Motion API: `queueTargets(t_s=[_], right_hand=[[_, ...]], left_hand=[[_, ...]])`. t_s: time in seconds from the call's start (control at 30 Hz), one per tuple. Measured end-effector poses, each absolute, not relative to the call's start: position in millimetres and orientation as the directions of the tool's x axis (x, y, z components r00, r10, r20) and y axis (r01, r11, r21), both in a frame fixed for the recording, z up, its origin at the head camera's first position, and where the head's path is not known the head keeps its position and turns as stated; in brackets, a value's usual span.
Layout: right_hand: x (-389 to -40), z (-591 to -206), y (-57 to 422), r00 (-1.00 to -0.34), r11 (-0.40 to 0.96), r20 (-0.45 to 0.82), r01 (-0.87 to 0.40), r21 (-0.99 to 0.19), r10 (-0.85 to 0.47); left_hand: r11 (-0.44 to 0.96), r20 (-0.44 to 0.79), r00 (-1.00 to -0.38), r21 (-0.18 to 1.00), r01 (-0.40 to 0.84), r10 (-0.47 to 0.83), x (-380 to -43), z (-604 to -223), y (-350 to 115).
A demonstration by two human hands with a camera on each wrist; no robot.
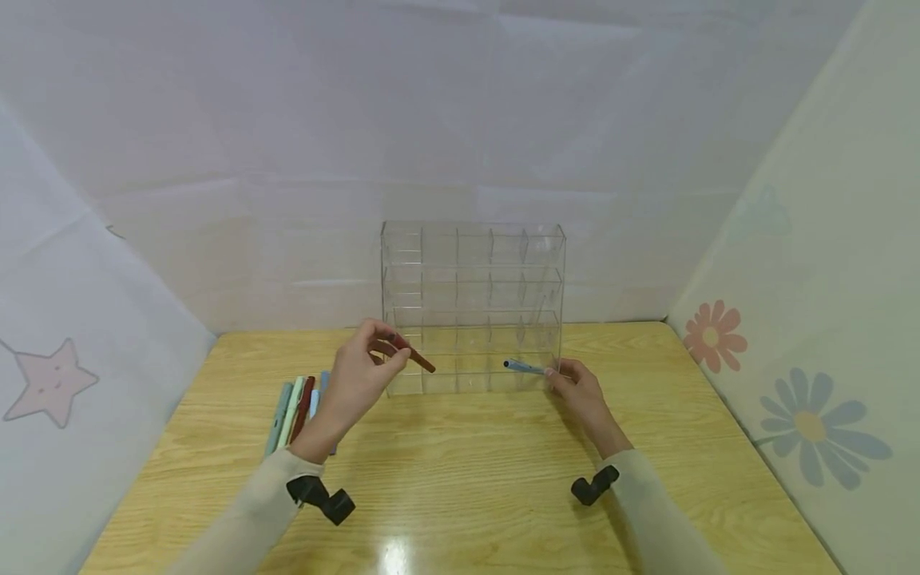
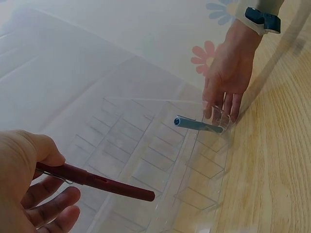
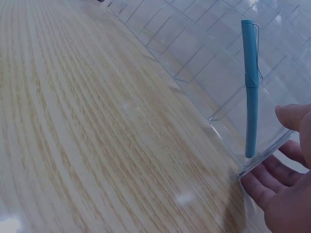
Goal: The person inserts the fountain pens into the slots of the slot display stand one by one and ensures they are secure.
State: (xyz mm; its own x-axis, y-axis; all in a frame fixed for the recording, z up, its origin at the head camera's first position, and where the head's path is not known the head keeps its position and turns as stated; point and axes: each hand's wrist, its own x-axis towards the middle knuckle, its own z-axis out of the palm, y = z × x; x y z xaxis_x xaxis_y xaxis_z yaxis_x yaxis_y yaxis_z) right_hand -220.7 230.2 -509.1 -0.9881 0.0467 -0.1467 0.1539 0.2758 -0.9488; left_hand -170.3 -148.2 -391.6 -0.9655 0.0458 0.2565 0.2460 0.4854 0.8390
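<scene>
My left hand pinches a dark red pen with a metal clip, in front of the clear rack's lower left part. The pen's free end points right and slightly down. A blue pen leans in the bottom compartment at the right end of the clear compartment rack. My right hand grips that rack's lower right side, thumb at the front and fingers around the outer wall. In the left wrist view, the same blue pen juts out of its compartment near the right hand.
Several pens lie side by side on the wooden table at the left, among them a teal pen, a pale green pen and another dark red pen. White cloth walls stand behind and beside the table.
</scene>
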Motion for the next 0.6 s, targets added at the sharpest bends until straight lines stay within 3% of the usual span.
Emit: queueTargets(t_s=[0.6], right_hand=[[-222.1,-509.4,229.8,-0.991,0.284,-0.124,0.131,-0.95,0.041]], left_hand=[[0.387,0.292,-0.955,0.877,0.286,0.046,-177.7,-408.4,-126.9]])
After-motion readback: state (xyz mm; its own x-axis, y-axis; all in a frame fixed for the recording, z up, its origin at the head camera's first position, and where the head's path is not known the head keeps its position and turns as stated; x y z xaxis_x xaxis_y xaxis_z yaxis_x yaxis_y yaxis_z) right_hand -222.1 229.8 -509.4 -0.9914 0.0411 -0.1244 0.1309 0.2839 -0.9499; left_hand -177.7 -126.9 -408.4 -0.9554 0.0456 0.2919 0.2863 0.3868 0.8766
